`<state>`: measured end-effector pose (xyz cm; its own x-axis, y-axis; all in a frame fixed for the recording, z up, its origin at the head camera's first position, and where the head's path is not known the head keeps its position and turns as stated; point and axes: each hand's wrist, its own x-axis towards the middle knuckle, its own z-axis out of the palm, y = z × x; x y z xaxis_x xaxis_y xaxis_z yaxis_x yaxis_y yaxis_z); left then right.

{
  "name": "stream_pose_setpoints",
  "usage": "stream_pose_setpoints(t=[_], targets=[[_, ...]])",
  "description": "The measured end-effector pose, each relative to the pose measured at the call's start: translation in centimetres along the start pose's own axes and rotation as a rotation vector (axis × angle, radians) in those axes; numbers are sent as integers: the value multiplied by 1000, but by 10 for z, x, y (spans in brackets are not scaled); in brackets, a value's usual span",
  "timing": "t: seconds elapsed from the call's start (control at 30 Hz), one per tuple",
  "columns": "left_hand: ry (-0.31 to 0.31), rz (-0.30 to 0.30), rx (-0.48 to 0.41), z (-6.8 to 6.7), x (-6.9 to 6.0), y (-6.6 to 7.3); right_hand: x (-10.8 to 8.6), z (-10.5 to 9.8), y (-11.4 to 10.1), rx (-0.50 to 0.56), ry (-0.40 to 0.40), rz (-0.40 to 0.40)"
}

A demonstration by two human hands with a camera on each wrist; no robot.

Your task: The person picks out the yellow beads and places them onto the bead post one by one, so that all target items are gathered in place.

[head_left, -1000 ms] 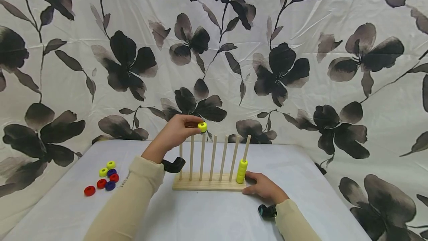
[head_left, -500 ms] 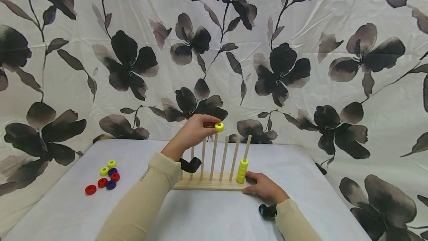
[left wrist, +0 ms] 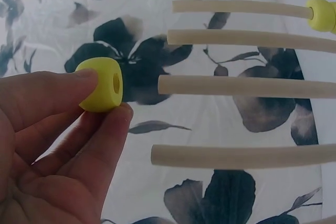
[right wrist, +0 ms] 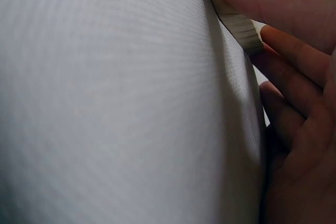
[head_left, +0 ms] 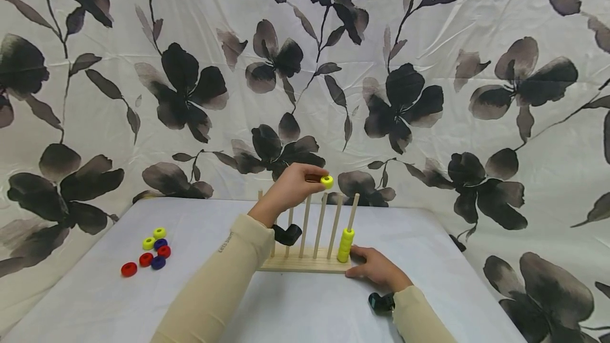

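With my left hand (head_left: 296,183) I pinched a yellow bead (left wrist: 102,85) between thumb and fingertips, holding it above the upright wooden pegs (head_left: 320,226), apart from their tips, its hole facing them. My right hand (head_left: 374,268) gripped the right end of the wooden base (head_left: 305,265), beside the yellow stack (head_left: 345,245) on the rightmost peg. Well to the left, loose red, yellow and purple beads (head_left: 145,259) lay grouped on the white-covered table (head_left: 95,306).
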<state>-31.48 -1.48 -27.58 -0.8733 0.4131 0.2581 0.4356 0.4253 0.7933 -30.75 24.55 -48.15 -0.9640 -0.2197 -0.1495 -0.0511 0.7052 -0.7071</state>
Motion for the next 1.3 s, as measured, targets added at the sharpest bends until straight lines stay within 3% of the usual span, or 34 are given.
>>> stream_pose_setpoints(t=[0.6,1.13,1.3], targets=[[-25,30,17,25,14,5,3,-1,1,-3,-8,-13],[-65,28,-27,42,24,7,2,-1,0,15,-11,-27],[-69,3,-36,47,25,10,2,-1,1,13,-9,-36]])
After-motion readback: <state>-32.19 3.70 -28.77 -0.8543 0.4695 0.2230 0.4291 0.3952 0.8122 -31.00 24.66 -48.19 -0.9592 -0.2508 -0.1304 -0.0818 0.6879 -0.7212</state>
